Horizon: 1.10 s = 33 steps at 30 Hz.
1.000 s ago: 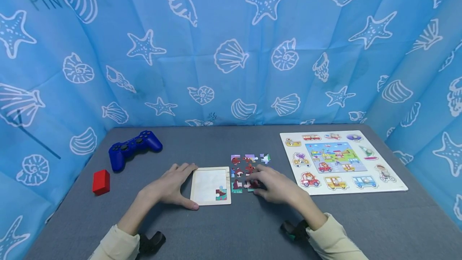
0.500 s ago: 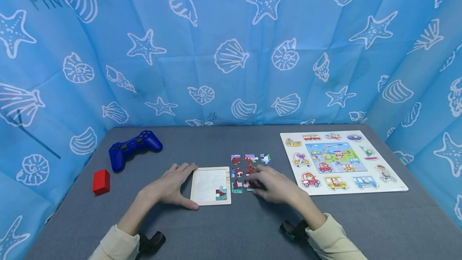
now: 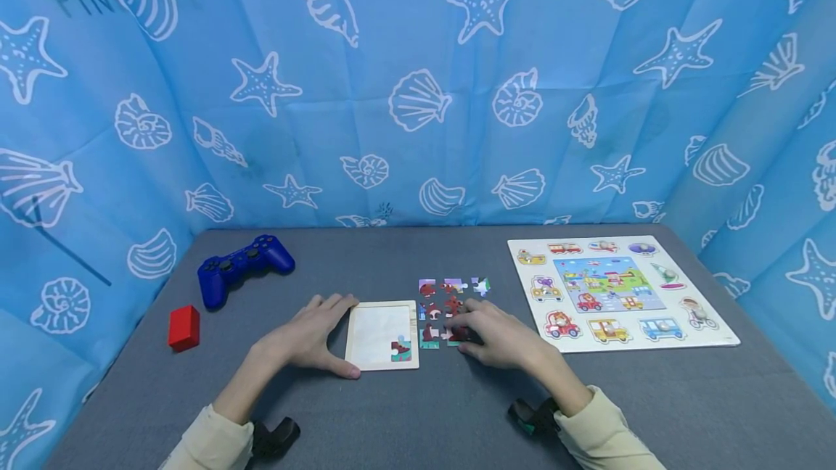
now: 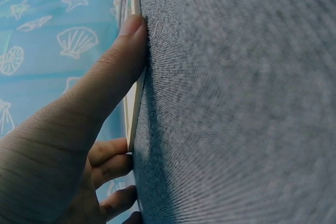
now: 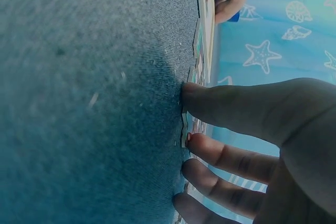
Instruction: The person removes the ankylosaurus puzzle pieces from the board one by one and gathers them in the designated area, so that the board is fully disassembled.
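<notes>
A shallow square wooden puzzle tray (image 3: 375,328) lies on the table, with a red and green jigsaw piece (image 3: 400,350) in its near right corner. My left hand (image 3: 310,336) holds the tray's left side, thumb at the near edge and fingers at the far left corner. To the right lie loose jigsaw pieces (image 3: 429,310) in rows with red figures. Over the nearest right ones is my right hand (image 3: 496,332), its fingers spread and lightly bent. In the right wrist view its thumb and fingertips (image 5: 202,142) touch down at the pieces' edge; part of that piece is hidden.
A white peg puzzle board (image 3: 623,292) with vehicle pictures lies at the right. At the left are a blue game controller (image 3: 244,269) and a red block (image 3: 183,328). A blue shell-print curtain (image 3: 418,151) hangs behind the grey table (image 3: 405,419).
</notes>
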Available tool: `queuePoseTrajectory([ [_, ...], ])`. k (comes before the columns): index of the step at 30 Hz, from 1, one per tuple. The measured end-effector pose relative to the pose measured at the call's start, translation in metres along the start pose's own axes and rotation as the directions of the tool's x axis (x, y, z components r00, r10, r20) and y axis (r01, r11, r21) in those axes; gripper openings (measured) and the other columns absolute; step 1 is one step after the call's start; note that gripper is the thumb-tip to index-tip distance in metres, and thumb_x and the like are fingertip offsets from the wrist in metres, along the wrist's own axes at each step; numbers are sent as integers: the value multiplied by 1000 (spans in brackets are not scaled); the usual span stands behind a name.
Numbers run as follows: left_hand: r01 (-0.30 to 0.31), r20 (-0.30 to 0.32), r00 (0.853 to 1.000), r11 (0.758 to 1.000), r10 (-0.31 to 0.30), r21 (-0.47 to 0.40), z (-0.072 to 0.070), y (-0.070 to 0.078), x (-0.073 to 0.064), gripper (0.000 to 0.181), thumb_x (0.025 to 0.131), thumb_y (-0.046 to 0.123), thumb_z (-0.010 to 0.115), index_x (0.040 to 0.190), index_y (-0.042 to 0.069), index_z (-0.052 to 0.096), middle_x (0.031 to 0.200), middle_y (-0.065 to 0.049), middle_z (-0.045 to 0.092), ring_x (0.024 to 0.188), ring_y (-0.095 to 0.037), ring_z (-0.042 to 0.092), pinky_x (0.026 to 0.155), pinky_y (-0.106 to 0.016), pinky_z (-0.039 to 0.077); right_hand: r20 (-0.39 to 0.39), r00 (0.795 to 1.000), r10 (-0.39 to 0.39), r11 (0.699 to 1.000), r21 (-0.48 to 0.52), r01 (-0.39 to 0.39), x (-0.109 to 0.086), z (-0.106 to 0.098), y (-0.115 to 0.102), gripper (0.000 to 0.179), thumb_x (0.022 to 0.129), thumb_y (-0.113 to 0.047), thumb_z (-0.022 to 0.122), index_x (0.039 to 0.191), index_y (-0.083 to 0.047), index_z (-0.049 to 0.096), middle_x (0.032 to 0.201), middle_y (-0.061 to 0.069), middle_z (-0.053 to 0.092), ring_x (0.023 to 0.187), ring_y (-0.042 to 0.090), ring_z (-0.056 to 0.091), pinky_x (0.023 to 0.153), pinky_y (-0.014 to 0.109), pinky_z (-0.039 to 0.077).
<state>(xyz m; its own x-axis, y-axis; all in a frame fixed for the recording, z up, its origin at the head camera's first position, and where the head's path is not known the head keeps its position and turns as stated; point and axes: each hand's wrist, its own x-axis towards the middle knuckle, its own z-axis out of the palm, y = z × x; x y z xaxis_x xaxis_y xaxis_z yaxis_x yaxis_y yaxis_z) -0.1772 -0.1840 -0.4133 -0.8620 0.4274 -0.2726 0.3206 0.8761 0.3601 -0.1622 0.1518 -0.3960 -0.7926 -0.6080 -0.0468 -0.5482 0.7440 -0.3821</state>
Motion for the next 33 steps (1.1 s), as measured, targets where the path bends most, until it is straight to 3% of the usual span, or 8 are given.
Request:
queuePoseTrajectory([
  [13, 9, 7, 1000, 1000, -9, -4, -1, 1, 0, 119, 66, 72, 84, 158, 15, 35, 157, -15, 45, 136, -37, 45, 110, -64, 41, -3, 1000, 8, 1000, 7, -8, -2, 0, -1, 35, 92, -15, 76, 127, -13, 72, 105, 2, 61, 89, 12, 52, 70, 31, 44],
  [19, -3, 2, 1000, 1000, 3, -2, -1, 1, 0, 119, 66, 72, 84, 157, 14, 36, 156, -15, 45, 135, -36, 45, 110, -64, 41, -17, 1000, 3, 1000, 18, -2, -1, -1, -3, 37, 91, -16, 77, 128, -14, 72, 97, 0, 56, 80, 10, 45, 64, 26, 37],
  [28, 1, 5, 1000, 1000, -1, -5, -1, 1, 1, 118, 66, 72, 84, 157, 15, 36, 156, -14, 45, 135, -36, 45, 110, -64, 41, -64, 997, -39, 999, 5, 39, 5, -6, -13, 33, 92, -17, 75, 125, -14, 73, 105, 5, 63, 83, 10, 47, 68, 27, 40],
  [33, 1, 4, 1000, 1000, -1, -12, 0, 0, 0, 118, 66, 72, 84, 157, 15, 36, 157, -15, 44, 136, -36, 45, 110, -64, 41, -75, 994, -81, 996, 33, 84, 10, -6, -21, 33, 91, -16, 76, 123, -11, 74, 101, 5, 63, 79, 9, 45, 65, 22, 37],
])
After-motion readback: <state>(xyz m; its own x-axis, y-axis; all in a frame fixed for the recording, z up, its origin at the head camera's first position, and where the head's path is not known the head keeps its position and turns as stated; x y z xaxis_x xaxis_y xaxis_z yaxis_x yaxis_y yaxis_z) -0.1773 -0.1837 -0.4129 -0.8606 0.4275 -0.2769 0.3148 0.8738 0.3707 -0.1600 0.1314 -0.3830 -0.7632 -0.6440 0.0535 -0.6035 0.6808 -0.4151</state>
